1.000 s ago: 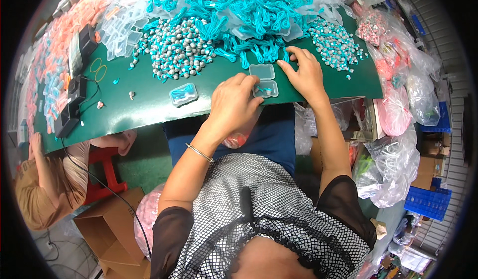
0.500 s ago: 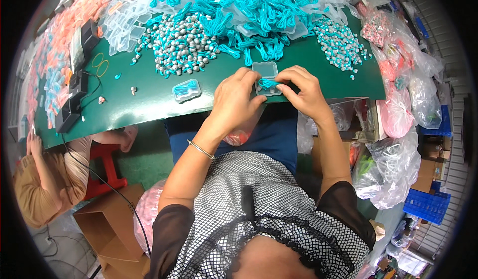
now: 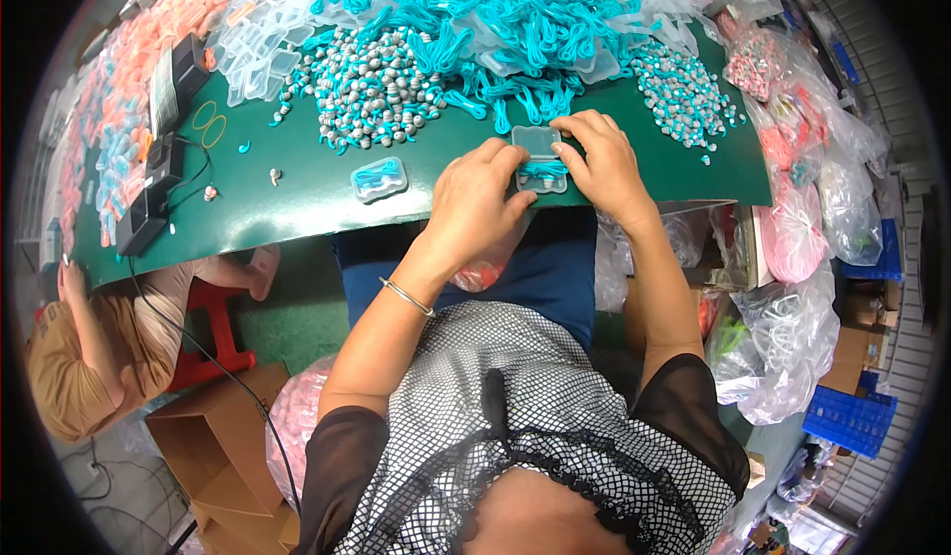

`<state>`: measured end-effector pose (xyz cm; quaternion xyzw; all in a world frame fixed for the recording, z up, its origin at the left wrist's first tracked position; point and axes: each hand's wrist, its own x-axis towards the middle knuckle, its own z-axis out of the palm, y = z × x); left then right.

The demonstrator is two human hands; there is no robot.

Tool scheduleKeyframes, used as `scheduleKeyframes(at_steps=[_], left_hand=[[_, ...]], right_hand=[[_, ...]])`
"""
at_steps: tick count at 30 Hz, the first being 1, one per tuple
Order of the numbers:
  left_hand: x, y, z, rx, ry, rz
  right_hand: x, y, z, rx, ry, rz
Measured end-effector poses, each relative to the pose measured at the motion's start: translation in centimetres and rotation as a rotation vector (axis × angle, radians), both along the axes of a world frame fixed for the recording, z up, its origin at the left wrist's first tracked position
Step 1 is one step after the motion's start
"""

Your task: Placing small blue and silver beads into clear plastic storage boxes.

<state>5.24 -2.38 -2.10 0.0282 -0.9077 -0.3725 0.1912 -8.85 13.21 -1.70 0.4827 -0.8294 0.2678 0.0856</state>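
A small clear plastic case stands open near the table's front edge, its lid hinged back on the far side. Inside lies a folded bundle of teal cord, with small pale pieces beside it. My left hand grips the case's left side between thumb and fingers. At the lid's right edge, my right hand has its thumb and forefinger closed. To the left rests a second clear case, shut, with a teal cord bundle inside.
A large heap of teal cord bundles covers the table's far side. Small grey-and-teal pieces are piled left and right. Loose clear cases lie far left, near black boxes with a cable. Another person sits left.
My right hand has moved from the cord bundle up to the lid's right edge. The cord now lies flatter inside the case. My left hand stays at the case.
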Motion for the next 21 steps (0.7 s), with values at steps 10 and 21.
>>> scheduleKeyframes(at_steps=[10, 21], left_hand=[[-0.1, 0.1, 0.3, 0.009, 0.056, -0.017], [0.0, -0.6, -1.1, -0.139, 0.143, -0.108]], right_hand=[[0.0, 2.3, 0.0, -0.220, -0.235, 0.162], [3.0, 1.4, -1.0, -0.279, -0.144, 0.250]])
